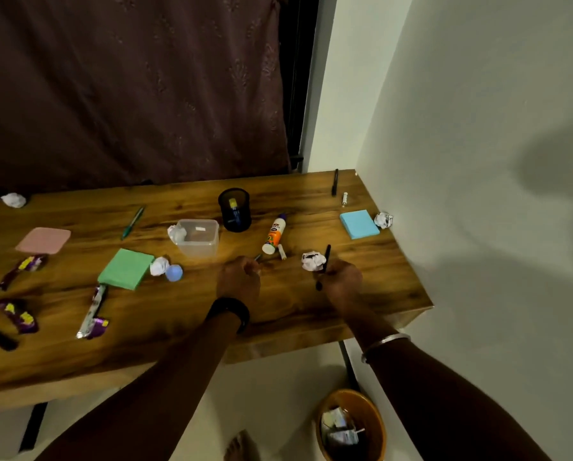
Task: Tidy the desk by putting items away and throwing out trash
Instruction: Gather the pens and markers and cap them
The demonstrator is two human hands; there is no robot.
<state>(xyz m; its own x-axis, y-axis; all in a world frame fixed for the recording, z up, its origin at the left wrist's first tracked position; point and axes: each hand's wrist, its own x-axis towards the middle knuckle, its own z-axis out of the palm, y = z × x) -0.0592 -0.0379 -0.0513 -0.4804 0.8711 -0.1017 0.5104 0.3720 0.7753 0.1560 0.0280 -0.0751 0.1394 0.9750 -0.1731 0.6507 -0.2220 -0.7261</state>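
Observation:
My right hand (341,280) is closed around a black pen (325,261) that sticks up out of the fist, beside a crumpled paper ball (312,260). My left hand (238,277) is closed on a small dark pen (258,257) whose tip shows past the fingers. Behind them on the wooden desk (178,327) stand a black mesh pen holder (234,210), a clear plastic box (198,240) and a lying glue bottle (274,235). Purple wrappers (19,316) and more paper balls (159,266) lie scattered at left.
A blue notepad (359,223), a green notepad (126,268), a pink lid (43,240), a teal pen (133,222) and a black pen (335,182) lie on the desk. An orange trash bin (351,425) stands on the floor under the desk's right end. A white wall is at the right.

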